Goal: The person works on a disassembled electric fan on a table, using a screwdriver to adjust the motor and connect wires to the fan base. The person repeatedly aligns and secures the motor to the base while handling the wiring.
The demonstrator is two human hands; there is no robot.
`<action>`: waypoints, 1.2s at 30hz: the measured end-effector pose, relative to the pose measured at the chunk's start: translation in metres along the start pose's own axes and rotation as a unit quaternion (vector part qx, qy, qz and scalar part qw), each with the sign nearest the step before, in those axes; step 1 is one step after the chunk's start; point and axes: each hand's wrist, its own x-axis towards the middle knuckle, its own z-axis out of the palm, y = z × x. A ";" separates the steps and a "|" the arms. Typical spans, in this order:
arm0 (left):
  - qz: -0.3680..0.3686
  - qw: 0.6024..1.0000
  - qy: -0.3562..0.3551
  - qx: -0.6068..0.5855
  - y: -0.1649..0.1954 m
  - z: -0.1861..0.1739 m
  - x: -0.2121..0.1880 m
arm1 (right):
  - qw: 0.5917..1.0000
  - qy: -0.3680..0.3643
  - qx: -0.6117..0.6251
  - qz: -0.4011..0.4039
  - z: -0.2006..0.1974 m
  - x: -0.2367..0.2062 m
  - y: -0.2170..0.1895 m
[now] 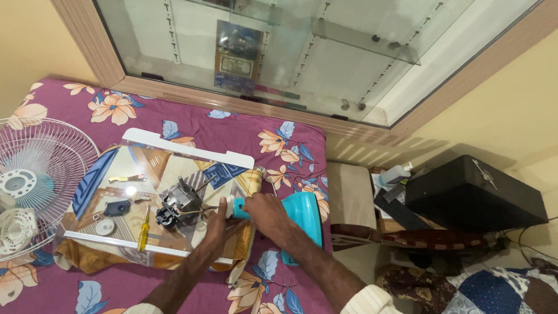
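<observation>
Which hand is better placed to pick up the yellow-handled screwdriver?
Probably the left hand: it lies nearer the yellow-handled screwdriver on the board, while the right hand grips the turquoise plastic fan housing.

motor [179,204] on tray [192,150], screwdriver [143,229] left, fan guard [40,174] further left

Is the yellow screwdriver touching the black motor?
Apart. In the head view, the yellow screwdriver lies left of the motor, with a strip of the glossy board showing between them.

left hand [214,228] flat, fingers forward | right hand [264,210] curled closed (hands adjacent)
</observation>
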 end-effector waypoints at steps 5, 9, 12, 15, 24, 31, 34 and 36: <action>-0.048 0.999 -0.004 -0.015 0.003 -0.004 0.008 | 0.997 0.060 0.002 -0.048 -0.007 -0.010 0.006; -0.100 0.994 -0.024 -0.028 0.009 -0.009 0.008 | 0.994 0.092 0.023 -0.045 -0.006 -0.010 0.004; -0.084 0.996 -0.005 0.010 0.009 -0.007 0.007 | 0.998 0.049 0.043 -0.020 -0.003 -0.009 0.004; -0.085 0.996 -0.002 -0.031 0.003 -0.004 0.005 | 0.985 0.126 0.034 -0.113 -0.003 -0.012 0.005; -0.053 0.993 -0.016 -0.104 -0.003 -0.010 0.002 | 0.982 0.124 0.050 -0.134 -0.015 -0.017 -0.001; -0.122 0.992 -0.024 -0.033 0.021 -0.020 0.000 | 0.998 0.031 0.055 -0.029 0.004 -0.002 0.005; -0.126 0.992 -0.020 0.011 0.023 -0.022 0.005 | 0.999 -0.031 0.001 0.015 0.011 0.008 0.011; -0.119 0.992 -0.022 0.021 0.020 -0.021 0.009 | 0.991 0.109 -0.020 -0.081 0.012 0.004 0.010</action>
